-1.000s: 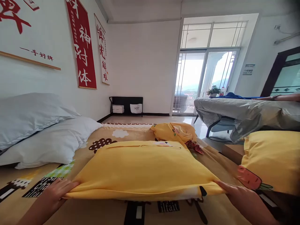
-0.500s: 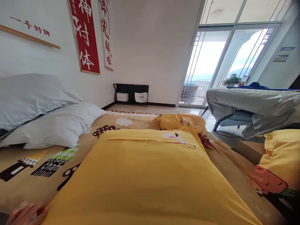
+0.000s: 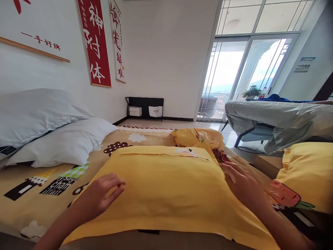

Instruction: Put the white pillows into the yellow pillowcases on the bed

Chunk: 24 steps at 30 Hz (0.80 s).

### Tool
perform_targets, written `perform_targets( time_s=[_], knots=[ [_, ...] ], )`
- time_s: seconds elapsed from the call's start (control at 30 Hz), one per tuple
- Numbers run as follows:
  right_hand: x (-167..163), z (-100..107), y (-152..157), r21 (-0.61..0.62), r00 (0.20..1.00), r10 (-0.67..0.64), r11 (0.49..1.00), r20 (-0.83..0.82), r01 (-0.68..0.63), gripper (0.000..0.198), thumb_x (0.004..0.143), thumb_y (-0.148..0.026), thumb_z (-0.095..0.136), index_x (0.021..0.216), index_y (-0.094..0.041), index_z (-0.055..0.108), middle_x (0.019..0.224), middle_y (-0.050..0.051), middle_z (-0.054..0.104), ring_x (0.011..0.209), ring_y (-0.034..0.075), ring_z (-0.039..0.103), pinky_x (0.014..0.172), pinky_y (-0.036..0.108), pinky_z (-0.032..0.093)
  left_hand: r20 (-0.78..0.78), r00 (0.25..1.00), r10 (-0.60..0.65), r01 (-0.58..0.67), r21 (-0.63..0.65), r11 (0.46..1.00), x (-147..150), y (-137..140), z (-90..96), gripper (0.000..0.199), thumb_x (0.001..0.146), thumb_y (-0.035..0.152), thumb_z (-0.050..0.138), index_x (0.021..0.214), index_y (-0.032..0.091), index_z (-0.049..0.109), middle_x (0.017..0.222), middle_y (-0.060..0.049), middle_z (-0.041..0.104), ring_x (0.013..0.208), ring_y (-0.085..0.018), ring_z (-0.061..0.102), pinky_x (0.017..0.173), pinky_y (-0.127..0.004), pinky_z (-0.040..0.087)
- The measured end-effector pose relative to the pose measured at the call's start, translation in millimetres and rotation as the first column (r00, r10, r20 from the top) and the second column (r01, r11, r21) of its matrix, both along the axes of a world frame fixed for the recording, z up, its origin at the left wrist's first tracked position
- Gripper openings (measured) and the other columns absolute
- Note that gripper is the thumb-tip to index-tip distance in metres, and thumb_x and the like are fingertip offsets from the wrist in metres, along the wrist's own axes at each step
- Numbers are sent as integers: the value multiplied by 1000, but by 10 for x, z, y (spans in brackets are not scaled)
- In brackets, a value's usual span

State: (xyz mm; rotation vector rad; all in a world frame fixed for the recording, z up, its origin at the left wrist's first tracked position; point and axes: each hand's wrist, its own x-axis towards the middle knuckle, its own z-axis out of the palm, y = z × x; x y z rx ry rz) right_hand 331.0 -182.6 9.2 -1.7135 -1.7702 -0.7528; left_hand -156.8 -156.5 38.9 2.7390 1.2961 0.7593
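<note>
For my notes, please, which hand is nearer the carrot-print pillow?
Right: the right hand is left of the carrot-print pillow; the left hand is farther left, over another yellow pillow.

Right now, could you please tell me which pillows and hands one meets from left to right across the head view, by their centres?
White pillows, left hand, middle yellow pillow, right hand, carrot-print pillow.

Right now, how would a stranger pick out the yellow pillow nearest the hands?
Start from the tan printed sheet. On it lies the yellow pillow, left hand over its left side, right hand by its right edge. A long seam near its far edge sets it apart from the pillow at far right, which shows a carrot print.
</note>
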Motion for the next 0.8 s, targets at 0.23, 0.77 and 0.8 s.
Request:
perform_targets(
  time_s=[0.23, 0.77, 0.8],
  knots=[
    [-1422, 75, 1011, -215, 967, 106, 964, -230, -157, 48, 96, -38, 33, 136, -18, 46, 146, 11, 43, 136, 24, 36, 107, 47, 32, -119, 985, 126, -119, 67, 991, 1421, 1135, 124, 53, 92, 32, 36, 142, 15, 40, 152, -11, 29, 142, -25, 25, 115, -48, 23],
    [-1265, -516, 647, -201, 974, 124, 966, -192, -162, 47, 97, -41, 32, 135, -21, 50, 142, 4, 48, 133, 21, 40, 111, 41, 28, -90, 981, 171, -163, 91, 982, 1167, 964, -624, 51, 97, 42, 29, 142, 21, 41, 147, -5, 41, 138, -21, 34, 114, -46, 27],
    [-1266, -523, 648, -193, 974, 123, 968, -188, -160, 47, 97, -41, 32, 134, -20, 51, 141, 5, 49, 133, 21, 41, 110, 41, 28, -88, 981, 171, -163, 94, 982, 1167, 962, -625, 51, 97, 41, 29, 141, 20, 42, 147, -5, 42, 138, -21, 35, 114, -46, 27]
  ],
)
